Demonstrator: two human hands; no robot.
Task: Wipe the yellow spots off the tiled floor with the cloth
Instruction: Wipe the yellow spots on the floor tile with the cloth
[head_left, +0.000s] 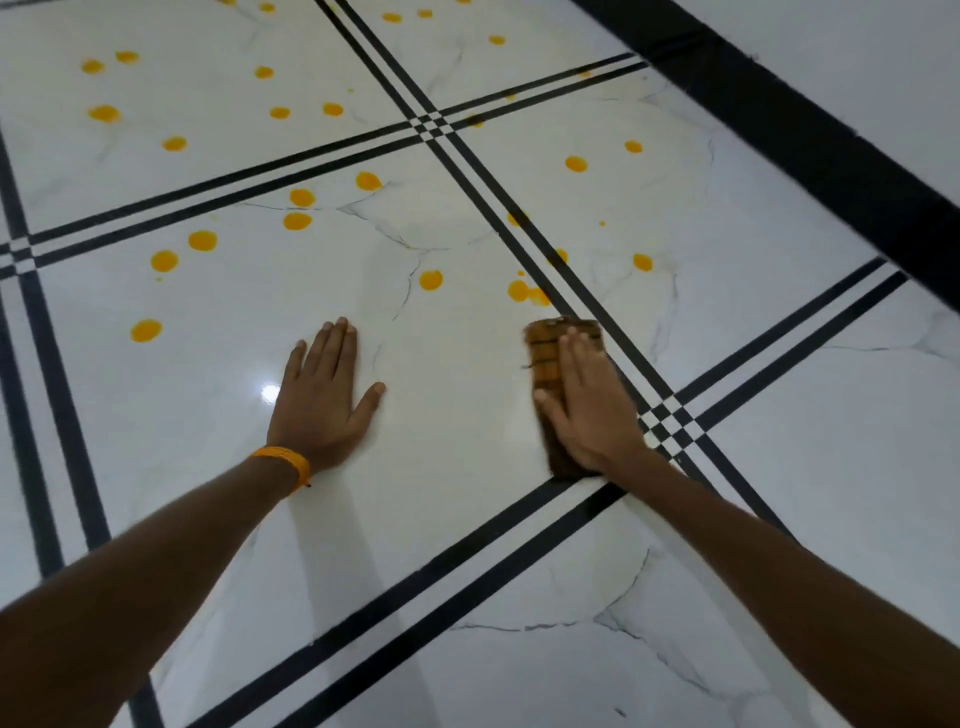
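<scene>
My right hand (587, 410) presses flat on a folded brown-and-orange striped cloth (543, 348) lying on the white marble tile floor (457, 415), beside a double black line. Just beyond the cloth's far end sits a pair of touching yellow spots (527, 292). Another yellow spot (430, 280) lies further left. My left hand (322, 400) rests palm down on the tile, fingers apart, holding nothing; an orange band circles its wrist. Several more yellow spots are scattered over the far tiles, such as one at the left (146, 330).
Double black lines (498, 228) cross the floor in a grid. A broad black border (810, 150) runs along the far right, with pale floor beyond it. A light reflection (270, 392) glints beside my left hand.
</scene>
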